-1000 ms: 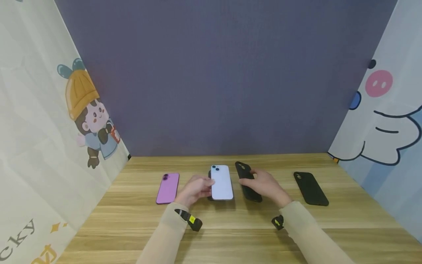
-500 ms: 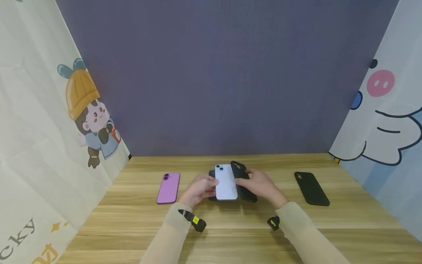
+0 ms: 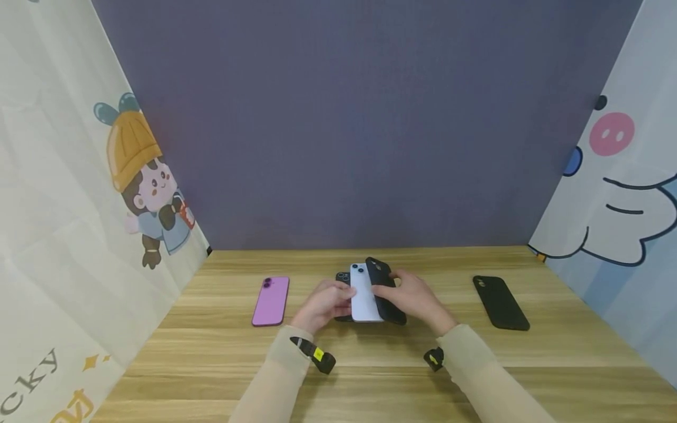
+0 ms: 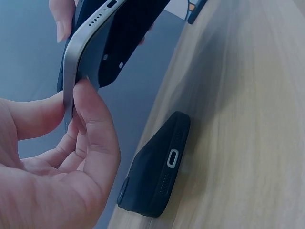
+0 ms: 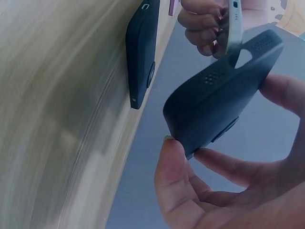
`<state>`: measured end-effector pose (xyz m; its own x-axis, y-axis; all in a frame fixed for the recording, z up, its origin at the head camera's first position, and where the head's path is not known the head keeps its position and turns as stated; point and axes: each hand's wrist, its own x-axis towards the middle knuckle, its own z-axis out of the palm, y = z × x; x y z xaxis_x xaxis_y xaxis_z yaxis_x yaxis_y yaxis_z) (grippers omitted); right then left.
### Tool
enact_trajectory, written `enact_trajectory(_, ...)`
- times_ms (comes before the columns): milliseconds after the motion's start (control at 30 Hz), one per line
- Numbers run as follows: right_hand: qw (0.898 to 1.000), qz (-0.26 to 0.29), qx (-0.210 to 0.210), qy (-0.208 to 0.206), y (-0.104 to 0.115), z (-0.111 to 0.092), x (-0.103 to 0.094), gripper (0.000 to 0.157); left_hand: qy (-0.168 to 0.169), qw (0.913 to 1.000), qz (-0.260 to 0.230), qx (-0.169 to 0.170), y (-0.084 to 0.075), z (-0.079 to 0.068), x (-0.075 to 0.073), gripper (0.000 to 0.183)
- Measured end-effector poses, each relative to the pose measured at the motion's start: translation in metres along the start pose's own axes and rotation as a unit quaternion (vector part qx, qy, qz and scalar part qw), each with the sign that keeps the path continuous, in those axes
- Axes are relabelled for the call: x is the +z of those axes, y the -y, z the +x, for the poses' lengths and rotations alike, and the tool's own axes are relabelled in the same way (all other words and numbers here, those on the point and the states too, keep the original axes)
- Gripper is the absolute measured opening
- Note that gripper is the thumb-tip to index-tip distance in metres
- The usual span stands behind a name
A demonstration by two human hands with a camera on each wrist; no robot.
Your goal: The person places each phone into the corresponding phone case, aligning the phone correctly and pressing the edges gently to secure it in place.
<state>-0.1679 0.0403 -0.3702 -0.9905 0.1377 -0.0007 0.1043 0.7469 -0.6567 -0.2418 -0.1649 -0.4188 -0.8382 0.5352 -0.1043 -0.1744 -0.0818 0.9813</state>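
Note:
My left hand [image 3: 324,304] pinches the left edge of a white phone [image 3: 362,301], its back with the camera lenses facing up, held above the table. My right hand [image 3: 415,298] grips a black phone case [image 3: 390,310] by its sides. The case is tilted and overlaps the phone's right side. In the right wrist view the phone's edge [image 5: 235,28] meets the rim of the case [image 5: 219,102] near its port cutout. Below the white phone, partly hidden, a dark phone in a black case [image 4: 157,167] lies on the table.
A purple phone [image 3: 271,302] lies on the wooden table [image 3: 381,382] to the left. Another black phone case [image 3: 500,302] lies to the right. A dark panel [image 3: 365,129] stands along the back edge, with printed cloths at both sides.
The white phone has moved right and the black case left, so that a gap between them has closed and the case overlaps the phone. More of the dark cased phone shows.

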Motion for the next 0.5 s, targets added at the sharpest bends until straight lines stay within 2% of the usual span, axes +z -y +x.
enact_trajectory(500,1.000,0.013,-0.007,-0.011,0.0030,-0.0014,0.0052,0.081,0.003,1.0000,0.005,-0.002,0.0011,0.0000,0.0087,0.006)
